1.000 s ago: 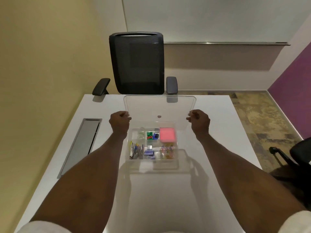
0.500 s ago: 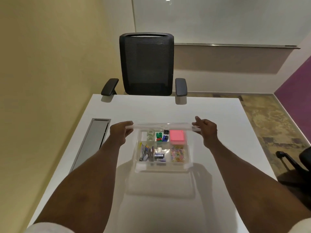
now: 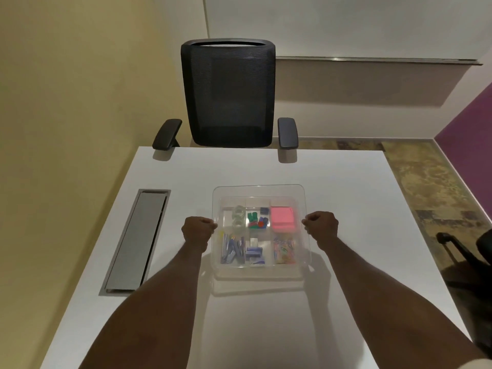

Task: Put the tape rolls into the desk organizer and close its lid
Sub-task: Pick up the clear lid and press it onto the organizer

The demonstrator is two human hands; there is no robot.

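A clear plastic desk organizer (image 3: pixel 306 258) sits on the white desk in front of me. Its clear lid (image 3: pixel 258 191) lies flat over it, with the far edge reaching past the box. Two clear tape rolls (image 3: pixel 238 217) rest in the far left compartment, seen through the lid. My left hand (image 3: pixel 198 230) grips the lid's left edge. My right hand (image 3: pixel 320 227) grips the lid's right edge. Both fists are closed at the rim.
The organizer also holds pink sticky notes (image 3: pixel 282 219), coloured clips (image 3: pixel 257 221), staples and paper clips (image 3: pixel 284 250). A grey cable tray (image 3: pixel 138 241) is set into the desk at left. A black mesh chair (image 3: pixel 227 94) stands at the far edge.
The lid has swung from upright behind the box down to flat on top of it. Both hands came down and toward me with the lid's side edges.
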